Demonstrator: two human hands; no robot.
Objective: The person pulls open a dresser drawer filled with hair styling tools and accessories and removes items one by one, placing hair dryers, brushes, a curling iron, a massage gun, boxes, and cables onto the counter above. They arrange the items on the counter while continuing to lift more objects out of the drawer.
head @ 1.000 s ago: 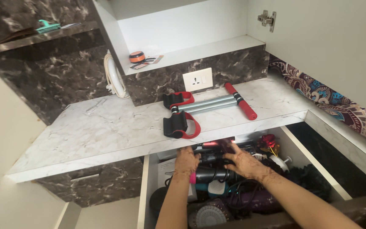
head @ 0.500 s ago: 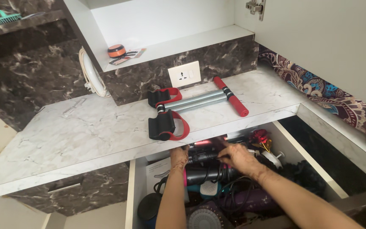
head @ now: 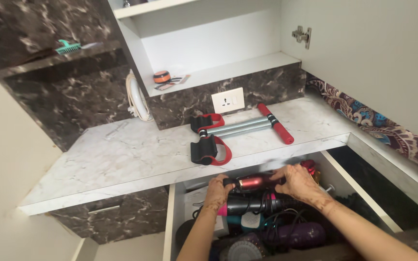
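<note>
Both hands, left hand and right hand, close around a maroon styling tool over the open drawer; red exercise bar on the surface at twelve o'clock.

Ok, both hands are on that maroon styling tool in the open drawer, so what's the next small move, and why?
Probably lift it straight up a little before pulling it toward the counter. The left hand grips the black end and the right hand the other end of the maroon styling tool, which lies on top of a black hair dryer and tangled cords in the drawer. A sideways pull could snag them.
</note>
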